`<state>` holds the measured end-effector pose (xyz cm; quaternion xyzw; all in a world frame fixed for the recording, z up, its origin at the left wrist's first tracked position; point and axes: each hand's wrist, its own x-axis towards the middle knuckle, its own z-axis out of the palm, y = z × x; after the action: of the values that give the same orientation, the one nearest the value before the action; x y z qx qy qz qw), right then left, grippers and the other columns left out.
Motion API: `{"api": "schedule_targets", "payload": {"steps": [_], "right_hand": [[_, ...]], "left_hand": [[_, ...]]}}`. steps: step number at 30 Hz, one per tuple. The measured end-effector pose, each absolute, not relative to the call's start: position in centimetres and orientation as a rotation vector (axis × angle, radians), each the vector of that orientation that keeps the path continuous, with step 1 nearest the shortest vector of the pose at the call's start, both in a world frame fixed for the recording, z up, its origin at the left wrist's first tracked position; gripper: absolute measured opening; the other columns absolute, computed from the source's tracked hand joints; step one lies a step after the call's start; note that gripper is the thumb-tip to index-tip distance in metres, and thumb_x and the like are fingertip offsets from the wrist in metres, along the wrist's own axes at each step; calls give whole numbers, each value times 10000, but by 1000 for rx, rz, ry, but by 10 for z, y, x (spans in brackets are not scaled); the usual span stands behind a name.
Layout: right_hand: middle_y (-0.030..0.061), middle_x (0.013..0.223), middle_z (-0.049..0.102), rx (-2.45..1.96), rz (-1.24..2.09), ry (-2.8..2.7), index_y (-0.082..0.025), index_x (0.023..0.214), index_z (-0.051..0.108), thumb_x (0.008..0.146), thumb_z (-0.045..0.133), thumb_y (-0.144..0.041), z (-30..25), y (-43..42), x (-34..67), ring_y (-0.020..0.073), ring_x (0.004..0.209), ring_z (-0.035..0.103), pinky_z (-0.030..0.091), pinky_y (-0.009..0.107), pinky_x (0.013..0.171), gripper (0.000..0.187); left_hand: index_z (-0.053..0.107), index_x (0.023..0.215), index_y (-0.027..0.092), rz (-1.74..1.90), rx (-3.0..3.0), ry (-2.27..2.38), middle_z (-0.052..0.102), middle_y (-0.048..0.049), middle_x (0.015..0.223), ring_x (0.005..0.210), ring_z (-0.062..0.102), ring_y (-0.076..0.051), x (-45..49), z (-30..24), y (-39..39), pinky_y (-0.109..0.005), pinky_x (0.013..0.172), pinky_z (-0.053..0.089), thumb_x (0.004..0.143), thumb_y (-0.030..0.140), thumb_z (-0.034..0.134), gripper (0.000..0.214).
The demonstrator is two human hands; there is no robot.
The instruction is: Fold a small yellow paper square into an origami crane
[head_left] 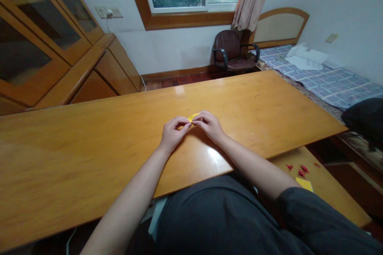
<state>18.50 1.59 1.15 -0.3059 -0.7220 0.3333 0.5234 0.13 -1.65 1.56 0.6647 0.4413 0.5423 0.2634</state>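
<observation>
A small piece of folded yellow paper [194,116] is pinched between my two hands, just above the tabletop. My left hand [174,130] grips its left side with thumb and fingertips pressed together. From the right, my right hand [210,124] pinches it in the same way, the two thumbs almost meeting. Fingers cover much of the paper, so the exact shape of its folds cannot be made out.
The long wooden table [89,147] spans the view. On a lower board [323,195] at right lie several small red folded pieces [302,171] and yellow paper [304,184]. Beyond stand a brown armchair [231,49], a bed [335,75] and a cabinet [86,67]; a dark bag-like object [365,121] sits at right.
</observation>
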Motion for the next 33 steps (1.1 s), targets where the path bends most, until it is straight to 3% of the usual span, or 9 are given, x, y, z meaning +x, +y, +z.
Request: {"api": "schedule_targets", "payload": {"steps": [9, 16, 25, 33], "right_hand": [[25, 841, 663, -744, 873, -1682, -198, 825, 680, 897, 623, -234, 14, 16, 181, 158, 843, 627, 497, 299, 805, 99], [31, 870, 653, -749, 859, -1667, -197, 833, 659, 906, 608, -245, 13, 16, 182, 155, 855, 619, 495, 296, 813, 102], [33, 851, 650, -761, 836, -1700, -199, 820, 658, 909, 607, -240, 16, 15, 181, 163, 859, 612, 490, 302, 808, 110], [33, 884, 659, -773, 885, -1631, -197, 825, 661, 890, 638, -298, 10, 18, 179, 161, 870, 610, 492, 302, 817, 123]], "left_hand": [[673, 869, 187, 1459, 1807, 1185, 706, -50, 899, 850, 673, -162, 2, 10, -15, -307, 818, 560, 818, 305, 716, 135], [633, 966, 192, 1498, 1686, 1173, 695, -48, 958, 864, 687, -162, 6, 3, -15, -322, 842, 577, 789, 324, 748, 249], [686, 877, 195, 1458, 1859, 1253, 722, -39, 885, 815, 684, -158, 3, 12, -17, -293, 784, 554, 856, 333, 694, 140], [703, 852, 195, 1421, 1827, 1291, 735, -45, 853, 790, 690, -173, 4, 12, -15, -306, 777, 555, 827, 352, 712, 159]]}}
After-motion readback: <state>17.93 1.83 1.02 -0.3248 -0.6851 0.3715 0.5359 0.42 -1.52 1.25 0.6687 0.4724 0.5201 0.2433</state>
